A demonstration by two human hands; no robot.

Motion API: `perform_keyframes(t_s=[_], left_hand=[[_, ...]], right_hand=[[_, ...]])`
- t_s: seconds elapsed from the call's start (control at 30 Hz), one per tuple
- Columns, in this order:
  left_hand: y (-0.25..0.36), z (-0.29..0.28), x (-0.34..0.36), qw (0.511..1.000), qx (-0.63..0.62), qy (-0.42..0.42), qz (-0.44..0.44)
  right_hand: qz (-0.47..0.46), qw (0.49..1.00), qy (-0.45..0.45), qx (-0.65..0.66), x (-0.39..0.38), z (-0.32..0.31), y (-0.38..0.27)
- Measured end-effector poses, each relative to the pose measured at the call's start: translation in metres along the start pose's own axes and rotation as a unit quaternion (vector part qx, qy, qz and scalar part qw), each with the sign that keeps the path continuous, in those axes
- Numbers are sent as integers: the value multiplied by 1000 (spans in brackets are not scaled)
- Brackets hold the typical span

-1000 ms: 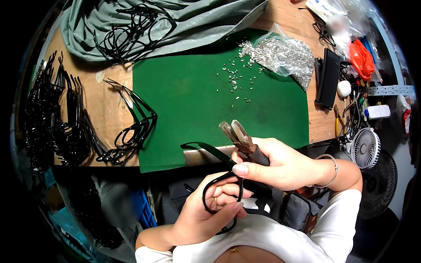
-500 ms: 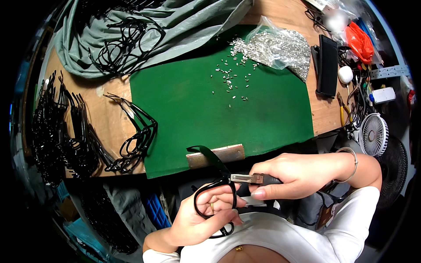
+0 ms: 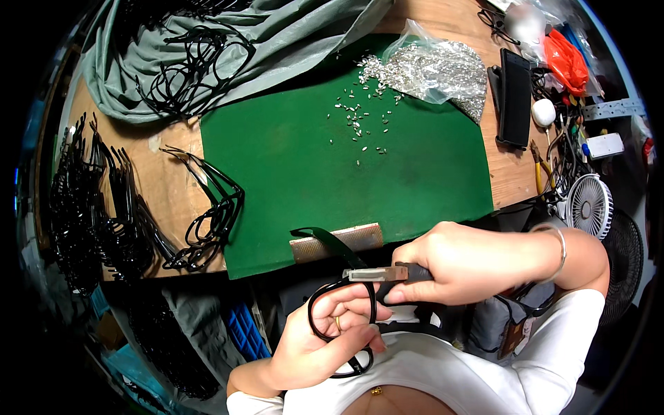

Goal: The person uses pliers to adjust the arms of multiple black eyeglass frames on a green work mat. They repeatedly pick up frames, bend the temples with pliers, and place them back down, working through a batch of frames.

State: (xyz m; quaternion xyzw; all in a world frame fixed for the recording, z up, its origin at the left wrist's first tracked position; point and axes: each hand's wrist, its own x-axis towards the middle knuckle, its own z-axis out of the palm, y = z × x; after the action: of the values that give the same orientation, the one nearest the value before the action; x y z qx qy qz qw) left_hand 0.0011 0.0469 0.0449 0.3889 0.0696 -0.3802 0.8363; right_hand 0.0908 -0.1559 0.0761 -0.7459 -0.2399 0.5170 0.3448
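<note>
Clasping glossy black plastic eyeglasses (image 3: pixel 339 247), the left hand (image 3: pixel 311 342) faces dark-handled metal pliers (image 3: pixel 377 274) clenched in the right hand (image 3: pixel 449 266); squeezing too hard could crack the eyeglasses.

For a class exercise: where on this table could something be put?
On the green mat, between glasses frames at left, silver bits above and textured strip below; also a wooden patch between mat and yellow-handled pliers. Crowded: far left, stacked frames; upper right, bag and phone.
</note>
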Motion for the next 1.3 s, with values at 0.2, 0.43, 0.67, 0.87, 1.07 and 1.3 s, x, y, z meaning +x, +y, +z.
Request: perform_keyframes(t_s=[0.2, 0.43, 0.67, 0.87, 1.07, 1.3], left_hand=[[6, 1, 2, 1000, -13, 7, -15], [8, 0, -13, 969, 184, 114, 122], [32, -44, 37, 889, 292, 267, 232], [60, -79, 16, 428, 790, 405, 169], [57, -108, 23, 409, 811, 373, 188], [152, -126, 96, 376, 759, 364, 387]], right_hand=[[-29, 997, -45, 62, 14, -22, 34], [-109, 970, 218, -14, 38, 10, 59], [-67, 974, 216, -6, 42, 17, 48], [-54, 974, 220, 2, 41, 13, 47], [-74, 972, 222, -27, 48, 14, 54], [-34, 974, 221, -36, 46, 16, 52]])
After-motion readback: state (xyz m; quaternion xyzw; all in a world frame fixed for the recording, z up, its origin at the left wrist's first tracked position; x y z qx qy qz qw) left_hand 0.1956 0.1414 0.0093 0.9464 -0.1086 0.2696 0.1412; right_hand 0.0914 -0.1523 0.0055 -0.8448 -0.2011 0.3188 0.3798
